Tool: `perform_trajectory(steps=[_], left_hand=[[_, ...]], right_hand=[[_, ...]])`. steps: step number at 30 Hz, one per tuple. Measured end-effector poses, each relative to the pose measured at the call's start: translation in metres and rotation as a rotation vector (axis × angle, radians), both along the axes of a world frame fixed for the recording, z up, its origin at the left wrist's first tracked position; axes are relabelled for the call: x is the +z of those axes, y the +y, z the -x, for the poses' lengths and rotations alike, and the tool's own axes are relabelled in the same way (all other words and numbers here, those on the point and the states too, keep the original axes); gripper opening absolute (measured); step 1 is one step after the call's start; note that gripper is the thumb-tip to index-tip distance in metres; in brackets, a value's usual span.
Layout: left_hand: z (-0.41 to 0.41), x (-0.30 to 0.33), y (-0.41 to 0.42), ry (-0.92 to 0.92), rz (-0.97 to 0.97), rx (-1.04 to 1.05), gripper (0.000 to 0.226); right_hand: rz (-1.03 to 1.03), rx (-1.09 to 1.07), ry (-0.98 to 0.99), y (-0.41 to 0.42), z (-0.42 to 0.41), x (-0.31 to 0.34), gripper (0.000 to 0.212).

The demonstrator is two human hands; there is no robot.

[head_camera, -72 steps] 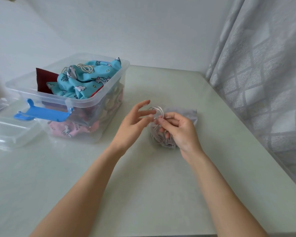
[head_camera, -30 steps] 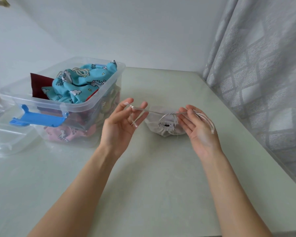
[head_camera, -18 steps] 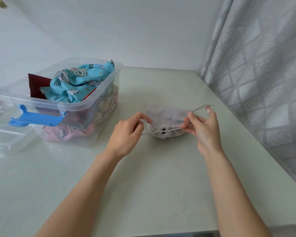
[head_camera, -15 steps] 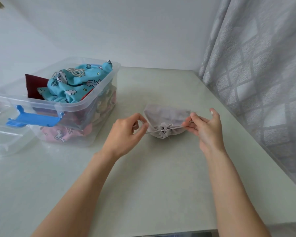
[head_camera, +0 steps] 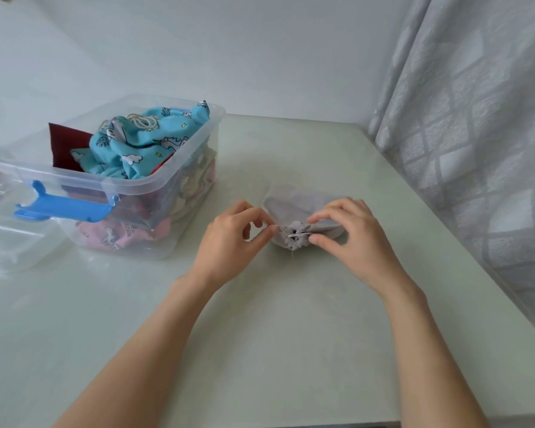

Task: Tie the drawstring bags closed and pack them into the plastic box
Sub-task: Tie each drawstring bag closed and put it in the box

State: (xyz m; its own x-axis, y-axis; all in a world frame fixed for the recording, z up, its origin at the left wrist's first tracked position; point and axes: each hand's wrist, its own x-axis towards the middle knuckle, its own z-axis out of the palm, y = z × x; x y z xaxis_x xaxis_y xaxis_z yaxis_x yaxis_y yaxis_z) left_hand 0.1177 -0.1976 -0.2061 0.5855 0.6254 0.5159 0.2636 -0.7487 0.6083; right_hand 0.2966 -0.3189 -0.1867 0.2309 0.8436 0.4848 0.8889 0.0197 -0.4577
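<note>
At frame centre, the left hand (head_camera: 232,239) and right hand (head_camera: 349,233) each pinch the drawstring (head_camera: 292,234) at the grey bag (head_camera: 294,202) mouth. Draw both ends apart evenly, keeping the bag flat on the table (head_camera: 275,335), until the knot seats.

You have a pale green table (head_camera: 260,350) running to a white wall (head_camera: 229,50) at the far side. On your right a grey curtain (head_camera: 476,134) with a pale lattice pattern hangs along the table's edge. At the far left, a clear plastic lid (head_camera: 10,239) lies flat on the table, partly cut off by the frame.
</note>
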Motion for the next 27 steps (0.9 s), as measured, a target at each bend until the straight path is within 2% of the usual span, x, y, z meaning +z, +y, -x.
perform_trajectory(steps=[4, 8, 11, 13, 15, 17, 19, 23, 25, 27], left_hand=[[0.000, 0.000, 0.000, 0.019, 0.007, 0.030, 0.011], [-0.002, 0.000, -0.002, 0.073, 0.079, 0.073, 0.009], [-0.003, 0.001, -0.004, 0.060, 0.102, 0.072, 0.012], [-0.005, 0.004, -0.008, 0.071, 0.098, 0.123, 0.012], [-0.006, 0.005, -0.011, 0.096, 0.085, 0.205, 0.012], [-0.006, 0.003, -0.011, 0.129, 0.067, 0.251, 0.012], [-0.004, 0.002, -0.009, 0.116, 0.079, 0.237, 0.014], [0.001, 0.000, -0.003, 0.024, 0.173, 0.156, 0.015], [0.002, -0.001, 0.001, -0.017, 0.205, 0.149, 0.013], [0.001, -0.003, 0.003, -0.032, 0.230, 0.145, 0.011]], right_hand=[[-0.053, 0.009, -0.032, 0.002, -0.001, -0.002, 0.007], [-0.081, -0.049, -0.044, 0.000, 0.001, -0.001, 0.010], [-0.140, -0.075, -0.124, 0.002, 0.007, 0.001, 0.018], [-0.196, -0.109, -0.243, 0.004, 0.011, 0.003, 0.021], [-0.193, -0.160, -0.345, 0.005, 0.012, 0.004, 0.021], [-0.151, -0.186, -0.364, 0.004, 0.011, 0.004, 0.024], [-0.121, -0.178, -0.334, 0.001, 0.010, 0.004, 0.025], [-0.071, -0.167, -0.167, -0.004, 0.008, 0.005, 0.013], [-0.063, -0.208, -0.082, -0.007, 0.004, 0.007, 0.026], [-0.034, -0.161, 0.127, -0.010, 0.002, 0.012, 0.040]])
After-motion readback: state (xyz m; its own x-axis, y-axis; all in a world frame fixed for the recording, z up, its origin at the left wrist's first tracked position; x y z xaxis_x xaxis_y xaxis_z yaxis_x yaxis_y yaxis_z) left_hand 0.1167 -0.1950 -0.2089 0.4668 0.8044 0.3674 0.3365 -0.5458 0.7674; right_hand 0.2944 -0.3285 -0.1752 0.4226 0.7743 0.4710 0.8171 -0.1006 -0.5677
